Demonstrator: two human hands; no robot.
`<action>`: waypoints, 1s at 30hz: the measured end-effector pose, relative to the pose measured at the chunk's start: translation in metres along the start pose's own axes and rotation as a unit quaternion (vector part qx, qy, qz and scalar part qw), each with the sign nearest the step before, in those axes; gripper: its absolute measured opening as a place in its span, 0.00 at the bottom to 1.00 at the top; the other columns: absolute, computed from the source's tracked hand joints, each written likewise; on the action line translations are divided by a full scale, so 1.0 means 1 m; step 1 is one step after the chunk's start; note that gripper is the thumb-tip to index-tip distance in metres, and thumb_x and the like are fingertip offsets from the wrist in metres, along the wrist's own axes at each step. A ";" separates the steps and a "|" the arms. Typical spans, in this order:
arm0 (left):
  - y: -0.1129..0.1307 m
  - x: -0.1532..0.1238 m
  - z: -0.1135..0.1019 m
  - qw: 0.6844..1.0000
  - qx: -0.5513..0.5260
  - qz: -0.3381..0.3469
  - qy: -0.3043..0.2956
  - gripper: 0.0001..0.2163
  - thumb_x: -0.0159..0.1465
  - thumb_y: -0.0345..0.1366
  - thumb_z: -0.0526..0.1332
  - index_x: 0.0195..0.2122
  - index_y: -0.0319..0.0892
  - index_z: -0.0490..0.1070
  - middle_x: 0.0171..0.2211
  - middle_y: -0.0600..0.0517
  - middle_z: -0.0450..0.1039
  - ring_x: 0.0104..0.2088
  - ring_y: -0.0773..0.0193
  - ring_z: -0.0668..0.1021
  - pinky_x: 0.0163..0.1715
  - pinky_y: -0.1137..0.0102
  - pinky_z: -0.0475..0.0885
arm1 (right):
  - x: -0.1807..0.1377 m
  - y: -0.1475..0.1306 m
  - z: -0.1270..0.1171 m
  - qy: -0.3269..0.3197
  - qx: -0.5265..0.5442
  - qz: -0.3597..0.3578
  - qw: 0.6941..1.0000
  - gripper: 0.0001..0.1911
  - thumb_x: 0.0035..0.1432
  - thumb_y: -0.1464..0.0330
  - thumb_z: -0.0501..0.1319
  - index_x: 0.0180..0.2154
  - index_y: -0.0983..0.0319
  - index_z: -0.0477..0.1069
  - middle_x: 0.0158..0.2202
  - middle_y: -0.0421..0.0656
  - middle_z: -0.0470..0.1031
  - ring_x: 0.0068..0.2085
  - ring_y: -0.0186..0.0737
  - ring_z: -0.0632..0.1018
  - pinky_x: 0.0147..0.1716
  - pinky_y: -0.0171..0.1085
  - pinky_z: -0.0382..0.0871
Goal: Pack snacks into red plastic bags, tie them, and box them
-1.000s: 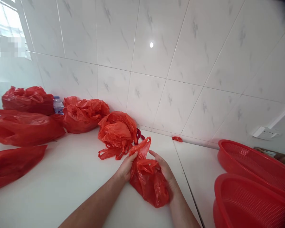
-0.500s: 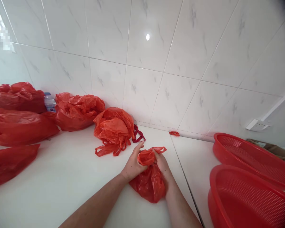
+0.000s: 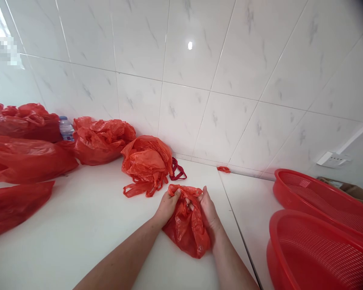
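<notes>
Between my two hands is a crumpled red plastic bag, its lower part resting low over the white tabletop. My left hand grips the bag's upper left edge, thumb on top. At the upper right, my right hand is closed around the gathered plastic, with some fingers behind or inside the folds. Whether anything is inside the bag cannot be made out. Just beyond my left hand sits a bunched pile of orange-red plastic bags, handles trailing toward me, with a dark red strap beside it.
More red bags, one full-looking bag among them, line the left side. A water bottle stands between them. Two red mesh baskets are at the right. A red scrap lies by the tiled wall, which has a power strip.
The bag's top has been spread wider between my hands. My left hand has shifted slightly left and down, and my right hand has moved a little to the right.
</notes>
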State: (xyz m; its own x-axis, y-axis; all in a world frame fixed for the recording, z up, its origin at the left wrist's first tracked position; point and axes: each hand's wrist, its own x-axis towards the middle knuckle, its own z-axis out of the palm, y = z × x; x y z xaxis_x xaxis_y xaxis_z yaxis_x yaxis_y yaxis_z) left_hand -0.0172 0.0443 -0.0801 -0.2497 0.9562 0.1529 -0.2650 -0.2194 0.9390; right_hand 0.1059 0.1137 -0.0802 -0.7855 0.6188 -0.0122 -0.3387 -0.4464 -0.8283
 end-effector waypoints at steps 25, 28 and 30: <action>-0.001 -0.003 0.002 0.997 0.073 0.028 0.017 0.13 0.60 0.41 0.56 0.43 0.40 0.72 0.42 0.46 0.74 0.41 0.58 0.75 0.45 0.64 0.68 | 0.008 -0.003 -0.014 0.152 -0.298 -0.091 0.938 0.11 0.44 0.72 0.58 0.33 0.60 0.74 0.31 0.39 0.76 0.33 0.39 0.74 0.33 0.36 0.66; -0.005 -0.002 0.000 0.993 0.099 0.050 0.034 0.13 0.61 0.43 0.55 0.40 0.40 0.72 0.37 0.48 0.75 0.38 0.59 0.75 0.41 0.64 0.69 | 0.000 -0.007 -0.013 0.094 -0.127 -0.042 0.987 0.14 0.44 0.71 0.61 0.37 0.60 0.73 0.31 0.40 0.76 0.31 0.39 0.75 0.35 0.38 0.68; -0.007 -0.001 -0.003 0.988 0.125 0.065 0.055 0.13 0.62 0.42 0.54 0.38 0.40 0.72 0.36 0.48 0.75 0.37 0.60 0.75 0.40 0.65 0.70 | -0.005 -0.009 -0.012 0.070 -0.023 -0.030 0.997 0.15 0.46 0.69 0.62 0.40 0.60 0.72 0.34 0.41 0.76 0.33 0.39 0.76 0.36 0.39 0.69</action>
State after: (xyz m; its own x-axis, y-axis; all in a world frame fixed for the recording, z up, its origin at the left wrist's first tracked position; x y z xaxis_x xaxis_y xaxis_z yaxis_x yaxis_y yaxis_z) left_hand -0.0175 0.0449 -0.0878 -0.3704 0.8928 0.2562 0.0111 -0.2715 0.9624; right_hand 0.1193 0.1219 -0.0796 -0.6838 0.7287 -0.0376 -0.3563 -0.3785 -0.8543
